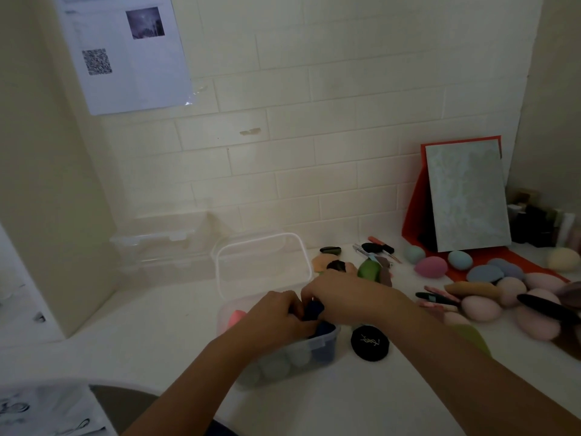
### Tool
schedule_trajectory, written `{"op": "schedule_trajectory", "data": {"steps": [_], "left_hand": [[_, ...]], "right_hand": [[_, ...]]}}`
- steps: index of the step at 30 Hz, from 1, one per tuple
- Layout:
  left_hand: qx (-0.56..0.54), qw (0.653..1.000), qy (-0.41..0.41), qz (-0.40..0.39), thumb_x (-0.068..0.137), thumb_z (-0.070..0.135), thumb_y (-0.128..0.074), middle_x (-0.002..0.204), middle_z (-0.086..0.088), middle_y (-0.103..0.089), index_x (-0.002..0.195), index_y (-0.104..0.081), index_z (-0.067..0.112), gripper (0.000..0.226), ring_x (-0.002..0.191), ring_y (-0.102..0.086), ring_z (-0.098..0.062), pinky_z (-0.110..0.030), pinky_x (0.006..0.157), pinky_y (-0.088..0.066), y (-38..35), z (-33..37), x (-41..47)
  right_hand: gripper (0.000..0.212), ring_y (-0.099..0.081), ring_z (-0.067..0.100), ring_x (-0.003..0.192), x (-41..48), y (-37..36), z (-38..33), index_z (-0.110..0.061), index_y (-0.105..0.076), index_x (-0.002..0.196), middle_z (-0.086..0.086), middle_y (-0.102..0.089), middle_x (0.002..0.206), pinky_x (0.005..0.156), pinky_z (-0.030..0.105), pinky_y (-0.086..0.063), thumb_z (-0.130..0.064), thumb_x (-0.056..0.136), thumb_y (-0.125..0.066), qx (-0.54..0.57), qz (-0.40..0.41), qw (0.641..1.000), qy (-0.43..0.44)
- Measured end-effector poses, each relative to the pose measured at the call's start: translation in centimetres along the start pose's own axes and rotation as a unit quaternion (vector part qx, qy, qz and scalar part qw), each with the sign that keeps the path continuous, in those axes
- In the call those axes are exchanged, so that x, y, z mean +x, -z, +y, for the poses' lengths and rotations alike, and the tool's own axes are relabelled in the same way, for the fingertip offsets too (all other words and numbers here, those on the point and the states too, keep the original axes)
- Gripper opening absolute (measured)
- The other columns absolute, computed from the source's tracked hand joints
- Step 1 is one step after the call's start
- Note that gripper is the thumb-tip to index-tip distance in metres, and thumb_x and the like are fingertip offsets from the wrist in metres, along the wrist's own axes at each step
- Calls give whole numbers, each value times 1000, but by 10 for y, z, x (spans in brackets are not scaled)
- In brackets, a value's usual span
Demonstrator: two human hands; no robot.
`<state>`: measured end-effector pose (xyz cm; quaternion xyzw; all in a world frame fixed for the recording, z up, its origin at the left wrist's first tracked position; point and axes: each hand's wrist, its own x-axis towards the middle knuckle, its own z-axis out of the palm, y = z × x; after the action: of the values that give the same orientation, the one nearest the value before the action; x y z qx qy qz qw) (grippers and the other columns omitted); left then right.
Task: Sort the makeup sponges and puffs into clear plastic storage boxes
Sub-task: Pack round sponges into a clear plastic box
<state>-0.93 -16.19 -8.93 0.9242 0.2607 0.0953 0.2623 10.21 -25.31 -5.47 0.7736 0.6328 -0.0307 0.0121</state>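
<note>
Sponges in grey-blue and pink fill the clear box [328, 339] at lower centre of the frame. Its lid [261, 262] stands raised behind it. Just above the box's right end, a dark blue sponge [313, 309] is gripped between both hands: the left hand [276, 313] curls its fingers round it, and the right hand [342, 294] pinches it from the other side. A black round puff [370, 343] lies just right of the box. Loose pastel sponges [481, 307] lie scattered at right, near a red-framed mirror [468, 196]. Another clear box [157, 243] sits at middle left.
</note>
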Motion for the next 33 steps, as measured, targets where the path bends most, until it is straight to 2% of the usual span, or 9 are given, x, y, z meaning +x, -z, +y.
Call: {"op": "schedule_trajectory", "data": {"steps": [3, 5, 8, 14, 16, 20, 24, 27, 33], "left_hand": [[-5, 1000, 9, 5, 70, 49, -73, 88, 6, -59, 95, -52, 22, 42, 71, -52, -5, -18, 64, -42, 0, 0, -1], [-11, 1000, 11, 0, 71, 49, -72, 93, 8, -60, 100, -52, 24, 43, 76, -54, -4, -16, 67, -44, 0, -1, -3], [-29, 999, 7, -19, 76, 41, -70, 100, 9, -61, 107, -53, 25, 39, 83, -57, -2, -14, 70, -47, 1, -1, -4], [-50, 997, -22, -54, 84, 33, -63, 104, 11, -64, 112, -56, 28, 30, 90, -61, -4, -8, 67, -45, 4, 0, -6], [-54, 997, -29, -57, 87, 33, -59, 106, 14, -64, 115, -56, 32, 28, 88, -60, 0, -5, 63, -44, 4, 0, -6], [-67, 995, -43, -68, 92, 28, -54, 107, 12, -66, 114, -51, 43, 27, 87, -62, 0, -12, 69, -51, 2, -1, -3], [-63, 995, -50, -62, 93, 24, -52, 102, 12, -68, 104, -57, 44, 24, 92, -65, -8, -19, 77, -53, 4, -2, -4], [-47, 996, -48, -65, 94, 29, -50, 104, 13, -67, 106, -62, 36, 19, 92, -62, -2, -14, 78, -51, 4, -2, -5], [-93, 992, -51, -74, 84, 55, -53, 93, 12, -69, 96, -66, 33, 28, 86, -64, -4, -24, 82, -53, 5, 1, -7]], "right_hand": [[27, -52, 24, 92, -3, 1, 0, -12, -62, 111, 10, -62, 104, 101, 52, -28, -9, 91, -44, 15, -51, 999, 11], [27, -53, 22, 82, -1, 1, 2, -8, -61, 113, 12, -62, 100, 78, 34, -41, -10, 93, -42, 43, -86, 995, 18], [30, -47, 19, 75, 4, 1, 6, -2, -61, 113, 10, -55, 88, 55, 24, -32, -10, 94, -39, 53, -120, 991, 21], [20, -58, 8, 83, -4, 12, 18, -21, -68, 104, -8, -65, 95, 69, 20, -44, -31, 88, -61, 158, -30, 987, 13], [19, -60, 5, 85, -8, 23, 38, -23, -68, 95, -11, -66, 91, 75, 22, -47, -38, 84, -66, 218, 61, 974, -32], [18, -59, 18, 88, -15, 23, 105, -14, -64, 93, 4, -66, 96, 79, 29, -44, -30, 90, -59, 160, 284, 917, -228], [26, -47, 26, 111, -17, -17, 160, -14, -57, 116, 8, -59, 118, 90, 31, -38, -19, 91, -53, 51, 203, 908, -363], [25, -45, 27, 109, -16, -39, 174, -12, -54, 114, 9, -59, 116, 88, 32, -39, -24, 92, -53, -4, 156, 914, -374], [31, -51, 28, 109, -19, -37, 175, -6, -56, 110, 12, -56, 116, 90, 32, -44, -28, 88, -59, -9, 141, 905, -402]]}}
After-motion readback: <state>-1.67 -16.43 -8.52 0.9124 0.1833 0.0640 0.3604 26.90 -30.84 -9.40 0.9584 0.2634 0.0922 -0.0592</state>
